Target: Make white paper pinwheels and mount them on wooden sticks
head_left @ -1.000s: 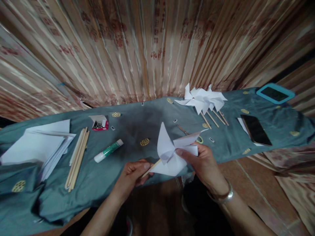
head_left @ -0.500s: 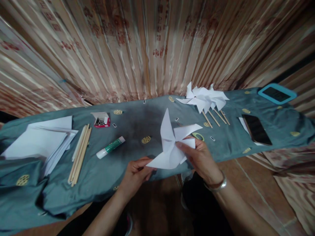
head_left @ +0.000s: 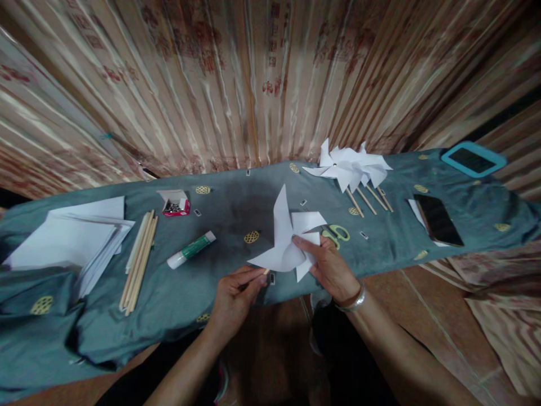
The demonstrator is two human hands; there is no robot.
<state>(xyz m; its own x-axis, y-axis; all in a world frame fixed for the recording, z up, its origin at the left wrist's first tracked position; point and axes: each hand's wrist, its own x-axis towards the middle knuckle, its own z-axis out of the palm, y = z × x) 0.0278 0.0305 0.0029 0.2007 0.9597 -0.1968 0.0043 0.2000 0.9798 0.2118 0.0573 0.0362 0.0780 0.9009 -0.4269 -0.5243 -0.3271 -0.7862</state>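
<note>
A white paper pinwheel (head_left: 284, 248) is held up over the near edge of the cloth-covered table. My right hand (head_left: 333, 268) grips its right side, the thumb pressed on the pin at the centre and the other fingers behind the paper. At the lower left blade, my left hand (head_left: 239, 293) is closed in a pinch on what looks like a thin wooden stick (head_left: 266, 272); only a short bit of it shows, the rest being hidden behind the paper. Green-handled scissors (head_left: 338, 234) lie just beyond my right hand, partly covered.
On the left are white paper sheets (head_left: 63, 242), several wooden sticks (head_left: 139, 262), a glue stick (head_left: 192, 250) and an open red box of pins (head_left: 175, 204). Pinwheels on sticks (head_left: 353, 166), a phone (head_left: 439, 220) and a blue-framed tablet (head_left: 473, 158) lie right. A curtain (head_left: 253, 84) hangs behind.
The pinwheel has moved slightly left and turned, its right blades now angled differently. My right hand has shifted left with it, uncovering more of the scissors. My left hand stays near its place.
</note>
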